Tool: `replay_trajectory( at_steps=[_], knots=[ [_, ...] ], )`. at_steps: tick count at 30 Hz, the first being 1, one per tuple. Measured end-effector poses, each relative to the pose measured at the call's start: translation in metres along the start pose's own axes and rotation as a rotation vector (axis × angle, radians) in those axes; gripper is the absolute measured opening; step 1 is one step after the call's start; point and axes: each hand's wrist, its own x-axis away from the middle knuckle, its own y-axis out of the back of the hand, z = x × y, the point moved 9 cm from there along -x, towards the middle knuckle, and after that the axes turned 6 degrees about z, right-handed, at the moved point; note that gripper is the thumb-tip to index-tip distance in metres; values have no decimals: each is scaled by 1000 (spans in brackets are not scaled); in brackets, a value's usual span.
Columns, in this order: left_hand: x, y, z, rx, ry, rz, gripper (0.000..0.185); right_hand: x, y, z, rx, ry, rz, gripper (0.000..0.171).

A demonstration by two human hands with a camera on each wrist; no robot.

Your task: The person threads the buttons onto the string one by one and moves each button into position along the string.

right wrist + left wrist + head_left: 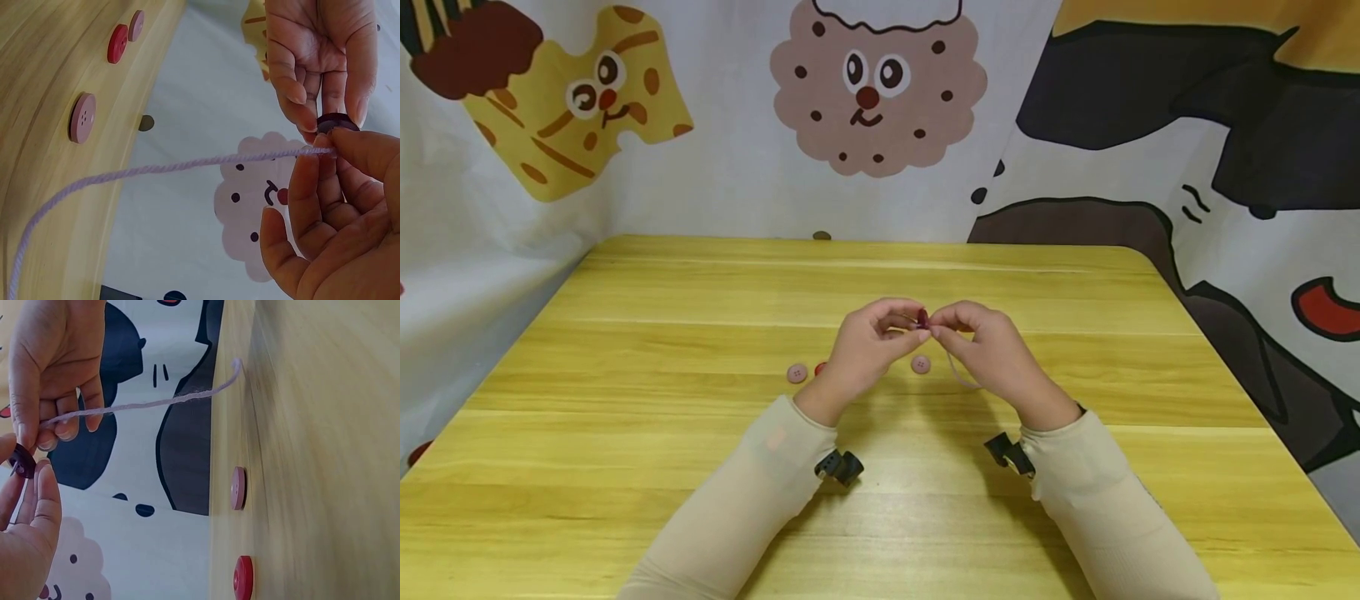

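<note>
Both forearms reach in from the near edge of the counter (625,333), sleeved in beige, and meet above its middle with the wrists lifted clear of the wood. The left hand (865,350) is raised with the palm turned inward; its grip is closed on a dark purple button (922,317), pinched on edge between the thumb and the fingertips (299,94). The right hand (992,350) faces it, fingertips almost touching the left hand's. Its grip is closed on a strand of lilac yarn (156,169), pinched between thumb and forefinger right at the dark purple button, so that the strand's end meets the button's face. Whether the end has entered a hole cannot be told. From that pinch the yarn hangs down behind the right hand and trails to the counter, its free end lying on the wood.

The dark purple button is held in the air above the counter's centre, between the two hands.

Counted: one held button and three lying flat on the counter below the hands. Of these, one pink button (921,364) sits just below the held button, a second pink button (797,373) lies to the left of the left wrist, and a red button (117,44) lies between those two, half hidden by the left hand in the head view. There is one strand of yarn.
</note>
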Motion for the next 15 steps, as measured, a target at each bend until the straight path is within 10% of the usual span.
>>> replay_trajectory(
  at_steps=[15],
  knots=[
    [-2, 0, 2, 37, -23, -21, 29, 0, -1, 0, -7, -4, -15, 12]
  ],
)
